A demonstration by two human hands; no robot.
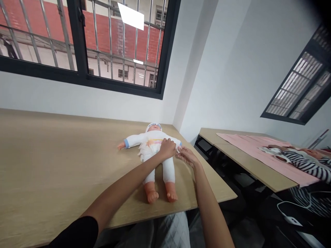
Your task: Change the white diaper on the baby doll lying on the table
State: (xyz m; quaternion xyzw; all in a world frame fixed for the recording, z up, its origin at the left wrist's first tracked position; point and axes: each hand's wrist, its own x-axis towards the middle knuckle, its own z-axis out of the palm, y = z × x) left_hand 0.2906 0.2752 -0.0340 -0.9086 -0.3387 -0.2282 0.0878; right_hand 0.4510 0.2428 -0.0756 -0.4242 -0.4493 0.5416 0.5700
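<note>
A baby doll (pixel 157 137) lies face up on the wooden table, dressed in white with blue cuffs and a white cap (pixel 153 126). A gauzy white skirt (pixel 144 150) sits around its waist, and its bare feet point toward me. My left hand (pixel 168 148) is closed over the right side of the doll's waist, on its clothing; what lies under the fingers is hidden. Beside it, my right hand (pixel 188 155) has its bent fingertips at a bit of white cloth, just below the doll's cuff at right.
The wooden table (pixel 64 165) reaches far to the left and ends at right beyond my right hand. Across a gap stands another table with a pink cloth (pixel 248 148) and a person in a striped sleeve (pixel 305 163). A barred window (pixel 124 44) is ahead.
</note>
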